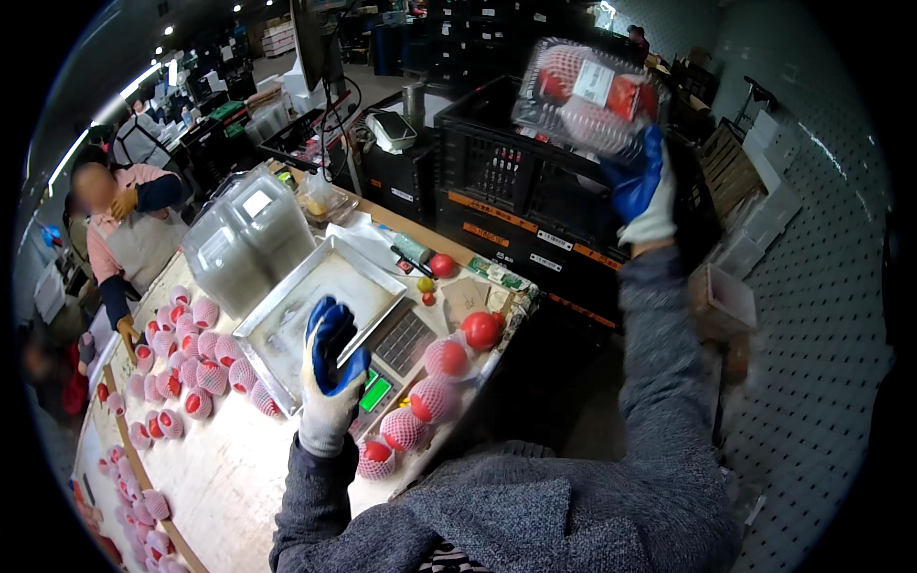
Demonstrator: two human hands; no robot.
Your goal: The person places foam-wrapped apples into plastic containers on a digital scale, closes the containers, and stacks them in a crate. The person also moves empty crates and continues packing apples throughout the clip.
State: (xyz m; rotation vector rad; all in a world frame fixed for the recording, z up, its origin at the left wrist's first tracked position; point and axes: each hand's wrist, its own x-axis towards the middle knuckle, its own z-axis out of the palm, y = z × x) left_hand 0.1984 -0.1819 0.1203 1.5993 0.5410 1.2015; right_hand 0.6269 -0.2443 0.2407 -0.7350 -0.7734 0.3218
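Observation:
My right hand (650, 196), in a white glove with a blue coated palm, grips a clear plastic clamshell box (585, 100) by its near edge. Inside are red tomatoes in pink foam nets, with a white label on the lid. The box is raised over stacked black crates (487, 172). My left hand (330, 382), gloved the same way, is open with curled fingers and nothing in it. It hovers by the near edge of a metal tray (306, 286) on a scale (397, 342) with a lit green display. A row of netted tomatoes (433, 399) lies right of the scale.
Many netted tomatoes (198, 372) cover the table's left side. Stacked clear empty boxes (250, 234) stand behind the tray. Bare tomatoes (481, 330) sit near the table's right edge. Across the table is a co-worker (138, 224), one hand near the fruit. White bins (723, 301) stand at right.

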